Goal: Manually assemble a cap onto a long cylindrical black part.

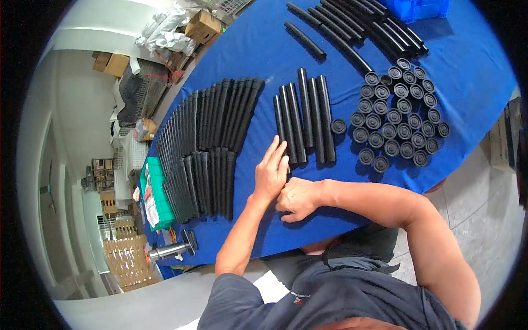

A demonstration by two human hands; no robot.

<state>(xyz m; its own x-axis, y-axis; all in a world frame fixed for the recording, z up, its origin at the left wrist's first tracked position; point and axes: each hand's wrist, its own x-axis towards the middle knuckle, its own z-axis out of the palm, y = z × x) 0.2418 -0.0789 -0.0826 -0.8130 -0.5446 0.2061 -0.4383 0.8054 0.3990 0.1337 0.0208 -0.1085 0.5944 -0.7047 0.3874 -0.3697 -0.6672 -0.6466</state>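
the person sits at a blue-covered table (258,60), both forearms coming in from the lower edge. the right hand (298,199) is curled into a loose fist resting on the cloth, and whether anything is inside it cannot be told. the left hand (271,171) lies flat with fingers stretched out, its fingertips touching the near ends of a small row of black tubes (304,115); it grips nothing. the two hands touch side by side.

that small row is five or so tubes lying parallel, pointing away from the person. just right of it a single black round cap (339,126) lies alone on the cloth. further right, a cluster of black caps (399,113) stands open side up, packed close in uneven rows, well apart from the hands.

left of the hands, a large fan of black tubes (206,143) lies in two overlapping rows, reaching toward the table's left edge. near that edge, low down, a metal cylinder tool (170,250) lies beside a green tray (157,181) holding papers.

at the far side, long black hoses (357,25) lie slantwise, and behind them sits a blue plastic crate (418,8), its contents out of sight. beyond the table's left edge, cardboard boxes (202,25) and white bags clutter the floor.
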